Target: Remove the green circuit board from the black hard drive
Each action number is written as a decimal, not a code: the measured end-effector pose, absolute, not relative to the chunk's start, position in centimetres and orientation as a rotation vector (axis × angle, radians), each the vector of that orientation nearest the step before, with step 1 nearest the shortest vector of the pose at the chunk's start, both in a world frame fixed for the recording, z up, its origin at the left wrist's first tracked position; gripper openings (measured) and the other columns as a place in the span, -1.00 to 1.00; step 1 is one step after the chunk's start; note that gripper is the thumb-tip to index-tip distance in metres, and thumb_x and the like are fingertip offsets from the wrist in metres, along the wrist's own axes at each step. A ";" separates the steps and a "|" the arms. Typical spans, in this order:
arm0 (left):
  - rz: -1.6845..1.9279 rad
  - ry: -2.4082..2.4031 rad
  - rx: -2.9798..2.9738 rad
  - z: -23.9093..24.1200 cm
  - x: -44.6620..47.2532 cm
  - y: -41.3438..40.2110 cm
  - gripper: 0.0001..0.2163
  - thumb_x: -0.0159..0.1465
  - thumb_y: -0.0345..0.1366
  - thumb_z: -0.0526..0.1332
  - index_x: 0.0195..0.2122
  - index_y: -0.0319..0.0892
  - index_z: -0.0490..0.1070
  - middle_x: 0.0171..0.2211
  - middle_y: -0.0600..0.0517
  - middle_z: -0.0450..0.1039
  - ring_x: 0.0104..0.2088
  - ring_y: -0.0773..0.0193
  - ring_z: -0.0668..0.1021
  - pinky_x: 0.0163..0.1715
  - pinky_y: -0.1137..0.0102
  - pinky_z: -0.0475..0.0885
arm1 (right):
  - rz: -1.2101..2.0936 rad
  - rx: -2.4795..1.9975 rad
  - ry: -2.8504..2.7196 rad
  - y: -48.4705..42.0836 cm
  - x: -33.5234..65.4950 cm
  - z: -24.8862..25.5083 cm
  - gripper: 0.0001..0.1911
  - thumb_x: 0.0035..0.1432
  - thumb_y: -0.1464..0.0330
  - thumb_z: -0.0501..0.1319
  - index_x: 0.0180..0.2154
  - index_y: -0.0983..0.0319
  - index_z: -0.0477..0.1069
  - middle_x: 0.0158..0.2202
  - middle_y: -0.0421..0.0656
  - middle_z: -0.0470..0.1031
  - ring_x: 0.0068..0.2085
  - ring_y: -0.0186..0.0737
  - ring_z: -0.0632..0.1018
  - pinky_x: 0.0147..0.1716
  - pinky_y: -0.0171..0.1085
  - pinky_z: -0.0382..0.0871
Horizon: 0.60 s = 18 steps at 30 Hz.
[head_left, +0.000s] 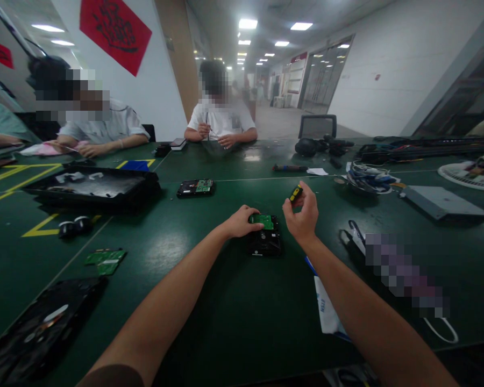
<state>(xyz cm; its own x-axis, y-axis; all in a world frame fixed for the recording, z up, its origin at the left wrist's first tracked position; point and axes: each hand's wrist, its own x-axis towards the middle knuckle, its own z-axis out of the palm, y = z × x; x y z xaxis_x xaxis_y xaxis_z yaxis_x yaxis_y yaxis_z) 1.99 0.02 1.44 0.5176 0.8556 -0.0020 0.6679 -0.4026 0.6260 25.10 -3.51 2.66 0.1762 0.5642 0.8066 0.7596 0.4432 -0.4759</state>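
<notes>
Your left hand point(242, 221) pinches the hard drive point(265, 246) flat on the table surface point(242, 301), in from its near edge, probably to keep it still, while your right hand point(305, 212) pinches the yellow-and-black tool point(295, 194) apart from it.

Left forearm point(177, 293) points between one and two o'clock, left hand point(242, 221) gripping palm-down; right forearm point(358, 287) points between ten and eleven, right hand point(305, 214) pinching.

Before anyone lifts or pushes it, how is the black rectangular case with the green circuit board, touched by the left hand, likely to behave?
The case looks rigid, so it probably won't flex. Lying flat on the smooth green tabletop, it would likely slide rather than tip. Its exposed circuit board may be fragile under pressure.
</notes>
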 end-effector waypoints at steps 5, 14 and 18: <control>0.424 1.227 2.199 1.5 2.0 0.1 -0.36 0.25 0.09 0.31 0.27 -0.14 0.38 0.18 -0.16 0.32 0.09 0.00 0.54 0.17 0.22 0.42 | -0.179 -1.298 -1.464 -3.4 25.6 3.0 -0.38 0.24 0.34 0.19 0.32 0.21 0.20 0.08 0.07 0.44 -0.04 -0.01 0.52 0.02 0.05 0.49; 0.396 1.237 2.167 2.2 2.0 -0.4 -0.35 0.26 0.09 0.29 0.30 -0.11 0.34 0.22 -0.17 0.29 0.10 -0.02 0.53 0.15 0.20 0.43 | 0.347 -1.355 -1.270 -2.7 26.9 4.2 -0.45 0.26 0.10 0.23 0.22 0.10 0.30 -0.24 -0.18 0.49 -0.47 -0.25 0.53 -0.48 -0.22 0.50; 0.394 1.242 2.146 2.5 2.0 -0.6 -0.36 0.25 0.08 0.30 0.29 -0.10 0.35 0.23 -0.16 0.29 0.09 -0.03 0.53 0.13 0.21 0.43 | 0.343 -1.291 -1.280 -1.9 28.2 5.9 -0.44 0.22 0.07 0.28 0.18 0.13 0.34 -0.25 -0.20 0.52 -0.38 -0.24 0.58 -0.35 -0.21 0.53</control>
<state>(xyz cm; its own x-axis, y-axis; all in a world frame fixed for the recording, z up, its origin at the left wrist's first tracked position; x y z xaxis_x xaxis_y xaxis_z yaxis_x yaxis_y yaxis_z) 1.98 -0.60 2.48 0.5132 0.8569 -0.0490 0.6716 -0.3653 0.6446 28.15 -1.89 5.90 0.3452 0.7941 0.5002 0.4375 0.3353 -0.8343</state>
